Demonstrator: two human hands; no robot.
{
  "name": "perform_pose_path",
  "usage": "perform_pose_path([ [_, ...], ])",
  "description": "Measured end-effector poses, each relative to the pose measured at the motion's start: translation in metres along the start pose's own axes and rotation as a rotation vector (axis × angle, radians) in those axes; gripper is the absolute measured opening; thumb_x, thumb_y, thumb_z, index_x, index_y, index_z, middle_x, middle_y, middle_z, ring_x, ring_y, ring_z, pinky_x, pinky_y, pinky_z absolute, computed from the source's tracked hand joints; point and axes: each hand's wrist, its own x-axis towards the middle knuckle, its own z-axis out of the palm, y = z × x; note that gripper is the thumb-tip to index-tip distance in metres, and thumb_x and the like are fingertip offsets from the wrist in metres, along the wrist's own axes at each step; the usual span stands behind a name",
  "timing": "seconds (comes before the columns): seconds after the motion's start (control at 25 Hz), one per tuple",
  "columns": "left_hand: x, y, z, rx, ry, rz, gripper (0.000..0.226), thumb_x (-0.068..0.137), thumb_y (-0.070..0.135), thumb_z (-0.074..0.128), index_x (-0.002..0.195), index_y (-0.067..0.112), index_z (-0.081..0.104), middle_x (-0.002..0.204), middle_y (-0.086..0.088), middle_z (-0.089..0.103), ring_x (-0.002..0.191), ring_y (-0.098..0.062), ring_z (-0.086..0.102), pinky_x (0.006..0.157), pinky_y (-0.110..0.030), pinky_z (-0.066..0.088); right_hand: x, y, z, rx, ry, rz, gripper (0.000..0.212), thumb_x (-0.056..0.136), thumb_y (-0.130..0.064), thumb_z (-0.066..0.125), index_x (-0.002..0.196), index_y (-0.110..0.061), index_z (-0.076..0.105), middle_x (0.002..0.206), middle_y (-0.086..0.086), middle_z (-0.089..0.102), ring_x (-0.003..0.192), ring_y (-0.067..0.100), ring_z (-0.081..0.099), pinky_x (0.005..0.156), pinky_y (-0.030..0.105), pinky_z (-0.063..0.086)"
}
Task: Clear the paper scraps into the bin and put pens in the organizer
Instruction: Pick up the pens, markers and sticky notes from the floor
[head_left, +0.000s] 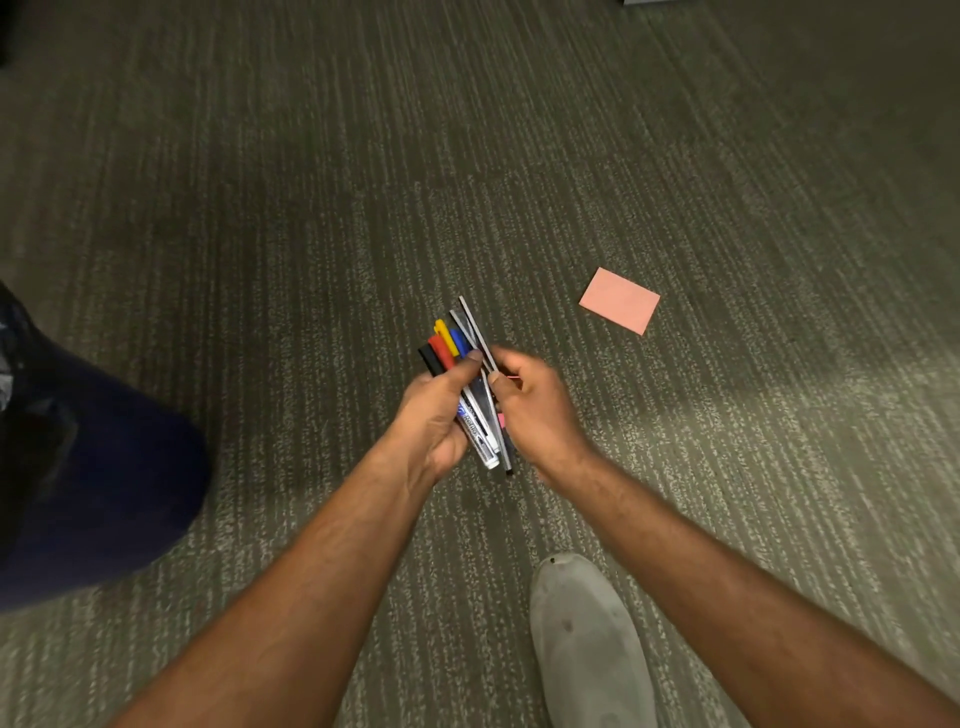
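My left hand (434, 415) grips a bundle of pens and markers (457, 353) above the carpet, with black, red, yellow and blue caps fanned out at the top. My right hand (535, 410) pinches a thin grey pen (475, 327) at the right side of the same bundle, pressed against it. A pink paper scrap (619, 300) lies flat on the carpet up and to the right of my hands. No bin or organizer is in view.
Grey-green striped carpet (311, 208) covers the whole floor. My grey shoe (587, 639) stands at the bottom, right of centre. A dark blue trouser leg (104, 467) fills the left edge.
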Motion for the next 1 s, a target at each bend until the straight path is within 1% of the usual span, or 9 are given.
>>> perform_pose_path([
  [0.08,-0.002,0.000,-0.003,0.036,-0.004,-0.008,0.031,0.098,0.007,0.059,0.125,-0.007,0.061,0.103,-0.027,0.073,0.082,-0.034,0.076,0.069,-0.049,0.064,-0.003,0.002,0.002,0.067,0.046,0.016,0.032,0.095,-0.018,0.059,0.111,-0.044,0.069,0.109,-0.012,0.074,0.098,0.008,0.072,0.087,0.042,0.061],
  [0.16,-0.001,-0.001,-0.007,0.027,0.004,-0.004,0.039,0.097,0.008,0.061,0.132,-0.008,0.056,0.122,-0.036,0.064,0.106,-0.045,0.069,0.082,-0.057,0.059,-0.007,0.002,0.001,0.072,0.116,0.007,0.020,0.093,-0.018,0.066,0.102,-0.036,0.069,0.097,-0.009,0.075,0.087,0.010,0.074,0.078,0.045,0.063],
  [0.24,0.001,0.000,-0.008,-0.005,0.046,0.010,0.040,0.095,0.007,0.063,0.132,-0.008,0.057,0.128,-0.035,0.062,0.115,-0.048,0.064,0.085,-0.060,0.058,-0.011,0.001,0.002,0.032,0.152,-0.026,0.009,0.091,-0.022,0.072,0.095,-0.028,0.069,0.087,-0.008,0.076,0.078,0.009,0.074,0.073,0.044,0.063],
  [0.44,0.001,0.001,-0.007,-0.064,0.033,0.041,0.017,0.098,0.010,0.061,0.107,-0.003,0.066,0.107,-0.022,0.074,0.084,-0.033,0.076,0.068,-0.047,0.064,-0.016,0.001,0.003,-0.107,0.166,-0.091,0.006,0.089,-0.027,0.076,0.094,-0.024,0.076,0.084,-0.014,0.075,0.077,0.000,0.072,0.075,0.032,0.062],
  [0.56,0.002,-0.004,-0.005,-0.007,0.032,0.029,0.015,0.097,0.009,0.062,0.090,-0.003,0.067,0.096,-0.021,0.074,0.075,-0.029,0.075,0.067,-0.042,0.064,-0.018,0.003,0.002,-0.152,0.153,-0.127,0.010,0.088,-0.030,0.076,0.095,-0.025,0.080,0.088,-0.014,0.075,0.078,0.000,0.071,0.074,0.028,0.061],
  [0.68,0.005,-0.003,-0.004,0.027,0.103,0.070,0.013,0.096,0.004,0.062,0.084,0.000,0.063,0.077,-0.015,0.072,0.064,-0.027,0.071,0.065,-0.047,0.063,-0.020,0.004,-0.003,-0.213,0.105,-0.193,0.011,0.089,-0.032,0.074,0.096,-0.027,0.081,0.089,-0.016,0.072,0.078,-0.003,0.067,0.072,0.018,0.056],
  [0.76,0.009,0.000,-0.007,0.102,0.176,0.122,0.012,0.096,0.006,0.061,0.084,0.006,0.062,0.067,-0.008,0.066,0.056,-0.022,0.065,0.067,-0.043,0.059,-0.016,0.007,-0.009,-0.219,0.071,-0.218,0.010,0.091,-0.030,0.071,0.094,-0.026,0.080,0.088,-0.016,0.070,0.076,-0.003,0.064,0.069,0.013,0.051],
  [0.92,0.008,0.005,-0.016,0.180,0.232,0.135,0.005,0.097,0.011,0.062,0.095,0.012,0.058,0.057,0.000,0.047,0.040,-0.012,0.044,0.045,-0.025,0.041,0.013,0.019,-0.030,-0.425,0.111,-0.258,0.012,0.094,-0.020,0.066,0.104,-0.017,0.074,0.102,-0.005,0.069,0.085,0.004,0.064,0.082,0.028,0.059],
  [1.0,0.006,0.006,-0.019,0.191,0.194,0.101,0.010,0.095,0.017,0.067,0.093,0.016,0.058,0.052,0.003,0.041,0.039,-0.010,0.036,0.044,-0.023,0.033,0.032,0.024,-0.039,-0.647,0.005,-0.309,0.030,0.092,-0.011,0.064,0.122,-0.017,0.066,0.123,0.003,0.065,0.106,0.015,0.063,0.097,0.038,0.055],
])
